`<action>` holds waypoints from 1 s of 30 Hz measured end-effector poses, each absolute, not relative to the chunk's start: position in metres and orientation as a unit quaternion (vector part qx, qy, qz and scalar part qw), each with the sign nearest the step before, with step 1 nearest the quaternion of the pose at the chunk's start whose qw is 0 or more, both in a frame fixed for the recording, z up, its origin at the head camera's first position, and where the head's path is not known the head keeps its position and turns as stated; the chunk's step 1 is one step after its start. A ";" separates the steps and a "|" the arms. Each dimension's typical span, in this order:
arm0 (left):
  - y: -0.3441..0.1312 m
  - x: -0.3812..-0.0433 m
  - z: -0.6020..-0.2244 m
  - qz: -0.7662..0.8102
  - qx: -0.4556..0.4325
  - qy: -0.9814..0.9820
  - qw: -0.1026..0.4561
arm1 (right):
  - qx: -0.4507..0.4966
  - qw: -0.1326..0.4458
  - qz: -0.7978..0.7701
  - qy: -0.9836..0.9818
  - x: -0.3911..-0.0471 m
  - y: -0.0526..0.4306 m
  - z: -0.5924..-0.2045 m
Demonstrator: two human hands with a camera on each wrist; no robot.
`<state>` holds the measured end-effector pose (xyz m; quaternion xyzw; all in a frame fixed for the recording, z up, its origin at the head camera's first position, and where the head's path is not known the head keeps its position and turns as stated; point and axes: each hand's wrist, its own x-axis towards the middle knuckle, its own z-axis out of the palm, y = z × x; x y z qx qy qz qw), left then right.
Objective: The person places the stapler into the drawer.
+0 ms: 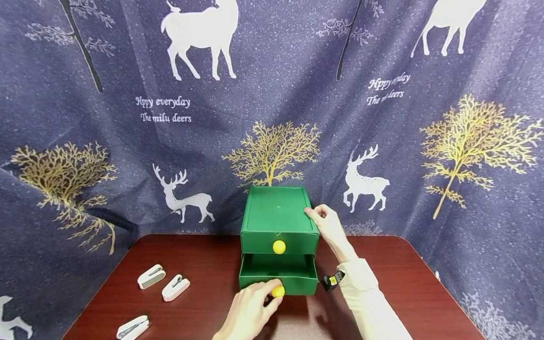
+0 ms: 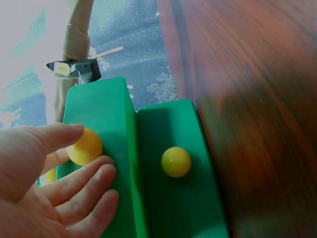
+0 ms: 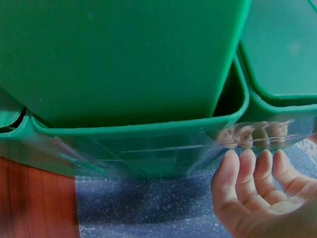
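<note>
A green drawer cabinet (image 1: 278, 210) stands on the table, its middle drawer (image 1: 297, 284) pulled partly out. My left hand (image 1: 250, 307) pinches the yellow round knob (image 2: 85, 147) of that drawer between thumb and fingers. Above it, the top drawer (image 1: 259, 242) is closed and carries its own yellow knob (image 1: 279, 247). The bottom drawer (image 2: 173, 203) is closed too, with a yellow knob (image 2: 176, 162), and lies hidden under the pulled-out one in the head view. My right hand (image 1: 327, 224) presses its fingertips against the cabinet's right side near the top; clear tape (image 3: 163, 148) runs along that side.
Three small white staplers lie on the left of the brown table (image 1: 204, 264): a back one (image 1: 151, 276), a middle one (image 1: 175, 288) and a front one (image 1: 133, 327). Behind the cabinet hangs a dark blue cloth (image 1: 272, 94) printed with deer and trees.
</note>
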<state>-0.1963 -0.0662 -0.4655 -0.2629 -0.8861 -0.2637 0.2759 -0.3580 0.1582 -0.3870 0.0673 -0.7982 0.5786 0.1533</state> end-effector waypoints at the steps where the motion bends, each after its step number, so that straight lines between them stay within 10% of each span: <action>1: -0.066 -0.196 -0.465 -0.262 -0.263 -0.887 0.276 | 0.068 0.155 0.576 -0.800 -0.358 0.158 -0.387; 30: -0.071 -0.181 -0.472 -0.255 -0.326 -0.866 0.282 | 0.068 0.147 0.548 -0.821 -0.357 0.162 -0.385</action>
